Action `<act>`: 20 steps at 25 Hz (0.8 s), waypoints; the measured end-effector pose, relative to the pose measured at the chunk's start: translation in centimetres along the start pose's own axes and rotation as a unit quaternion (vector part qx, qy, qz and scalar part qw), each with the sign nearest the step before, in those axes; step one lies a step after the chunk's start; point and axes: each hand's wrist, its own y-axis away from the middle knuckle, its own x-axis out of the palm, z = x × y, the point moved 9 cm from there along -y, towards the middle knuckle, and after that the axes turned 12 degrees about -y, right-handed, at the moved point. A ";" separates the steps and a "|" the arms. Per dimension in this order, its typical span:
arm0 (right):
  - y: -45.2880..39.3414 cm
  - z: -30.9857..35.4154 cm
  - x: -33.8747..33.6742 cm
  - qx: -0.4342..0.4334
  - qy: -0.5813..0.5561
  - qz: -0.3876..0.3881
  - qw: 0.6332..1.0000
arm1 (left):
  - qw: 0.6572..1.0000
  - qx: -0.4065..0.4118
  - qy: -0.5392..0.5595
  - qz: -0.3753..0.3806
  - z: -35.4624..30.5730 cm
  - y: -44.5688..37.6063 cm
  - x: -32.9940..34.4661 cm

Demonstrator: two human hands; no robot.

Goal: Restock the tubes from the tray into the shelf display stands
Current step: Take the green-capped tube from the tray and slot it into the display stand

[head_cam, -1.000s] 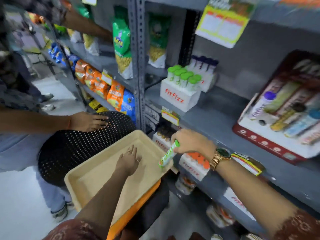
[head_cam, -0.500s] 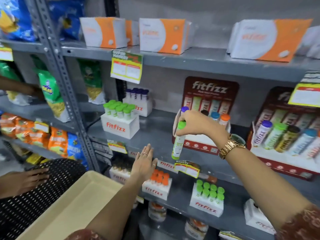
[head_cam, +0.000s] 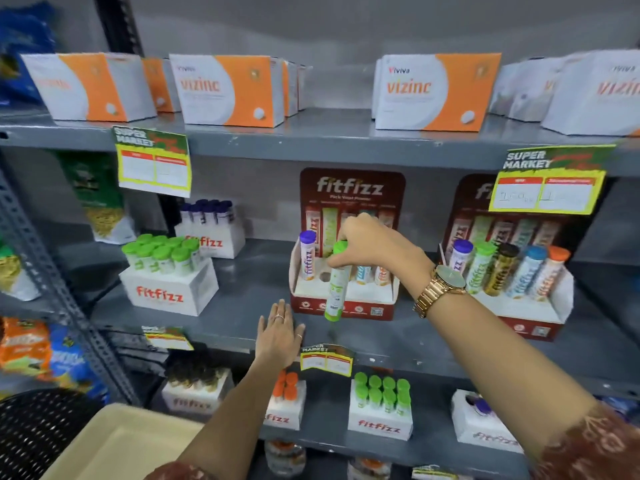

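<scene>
My right hand [head_cam: 370, 247] grips a green-capped tube [head_cam: 335, 289] by its top, hanging upright in front of the red fitfizz display stand [head_cam: 346, 306] on the middle shelf. The stand holds a purple-capped tube [head_cam: 307, 254] at its left, an empty round hole [head_cam: 325, 277] beside it, and blue and orange tubes partly hidden behind my hand. My left hand [head_cam: 278, 336] is open, fingers spread, at the shelf's front edge below the stand. The beige tray [head_cam: 121, 448] shows at the bottom left, with no tubes visible in the part seen.
A second red stand [head_cam: 526, 317] full of tubes stands to the right. White fitfizz boxes with green caps [head_cam: 166, 282] and dark caps [head_cam: 211, 230] sit at left. Orange vizinc boxes [head_cam: 228, 91] line the top shelf. More fitfizz boxes [head_cam: 381, 417] fill the lower shelf. A black mesh chair [head_cam: 38, 434] is bottom left.
My right hand lifted the green tube from the tray up to the red stand and moved it nearer the empty hole. My left hand left the tray and rose to the shelf edge.
</scene>
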 end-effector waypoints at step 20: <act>-3.9 -2.6 1.8 0.094 -0.090 0.098 0.987 | 0.999 -0.022 -0.045 0.019 0.6 -1.4 2.4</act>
